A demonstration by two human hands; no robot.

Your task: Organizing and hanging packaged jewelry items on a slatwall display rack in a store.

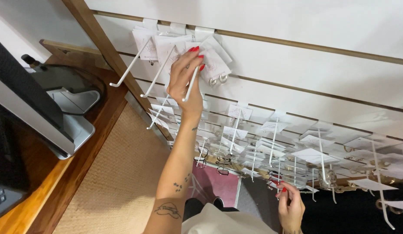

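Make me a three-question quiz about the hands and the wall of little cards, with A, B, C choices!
1. Where is the left hand?
A. On the keyboard
B. Up at a white hook on the wall
C. On the woven mat

2. What colour are the fingernails?
A. Red
B. Blue
C. Green

3. What is the right hand doing?
A. Lying flat on the desk
B. Holding a cup
C. Reaching to the low cards

Answers: 1 B, its fingers wrap the hook beside the hanging earring cards. 2 A, the nails show bright red. 3 C, its fingertips are raised to the bottom rows.
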